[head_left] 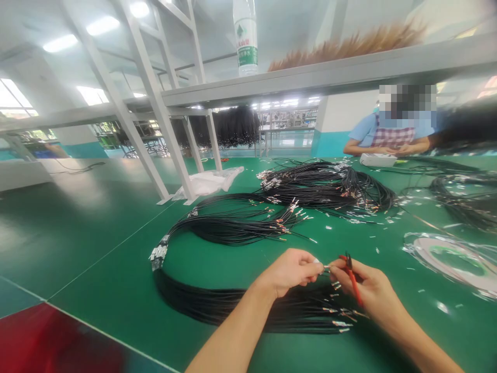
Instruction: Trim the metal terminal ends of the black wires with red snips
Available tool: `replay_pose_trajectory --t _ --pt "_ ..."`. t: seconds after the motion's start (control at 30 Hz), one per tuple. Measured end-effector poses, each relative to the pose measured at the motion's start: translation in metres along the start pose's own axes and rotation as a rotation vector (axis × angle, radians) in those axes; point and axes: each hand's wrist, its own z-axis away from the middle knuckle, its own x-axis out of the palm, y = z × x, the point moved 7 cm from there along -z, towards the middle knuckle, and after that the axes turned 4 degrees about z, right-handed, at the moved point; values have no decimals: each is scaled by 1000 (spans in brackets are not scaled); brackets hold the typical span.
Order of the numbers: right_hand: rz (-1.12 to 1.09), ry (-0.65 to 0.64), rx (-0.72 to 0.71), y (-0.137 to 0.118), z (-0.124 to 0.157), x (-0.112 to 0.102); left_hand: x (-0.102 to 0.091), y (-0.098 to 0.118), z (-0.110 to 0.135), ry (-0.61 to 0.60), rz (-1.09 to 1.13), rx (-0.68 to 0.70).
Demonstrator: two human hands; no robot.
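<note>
Wire end (pixel 326 267) is small and light-coloured, right in the gap between the two hands. Long axis runs left to right, fingertip to fingertip. Left hand (pixel 291 269) has it from the left: thumb and forefinger pinched together on it, no slack I can see. Right hand (pixel 367 285) meets it from the other side, thumb and fingertip at its tip; from here I can't tell if they pinch it or just touch.

Key relation: the pliers (pixel 353 284). Red handles, tucked in the right grip, fingers wrapped round them. They stand across the wire end's axis, nose pointing away from the person, handles back toward them. So the nose sits just right of the wire end, apart from it, not lined up. Right hand is the near one for the tool. Can't tell how far the nose is spread.

Below and left of both grips: a curved bundle of black wires (pixel 205 303), loose tips ending under the right hand. Beyond the left grip, a second bundle (pixel 233 228); farther out, a big cable pile (pixel 318 186). Right of the right grip, a pale ring (pixel 423 248) on the green desk (pixel 128 228).
</note>
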Motion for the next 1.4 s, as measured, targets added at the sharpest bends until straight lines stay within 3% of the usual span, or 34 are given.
replay_pose_trajectory --t 0.3,0.43,0.57,0.7,0.8,0.97,1.4 --pt "188 58 -104 -11 1 -9 -6 2 -3 239 -377 194" --pt "176 71 -51 -7 0 -9 -8 4 -1 305 -363 215" --pt "84 58 40 2 0 -8 -3 3 -2 221 -335 203" --pt "-21 35 209 15 1 -4 -7 3 -2 247 -156 166" --pt "4 -76 281 21 2 8 -10 3 -2 261 -2 137" --pt "50 -269 309 29 5 28 -12 4 -1 293 66 122" --pt "7 -321 334 31 6 34 -14 1 -4 396 -66 226"
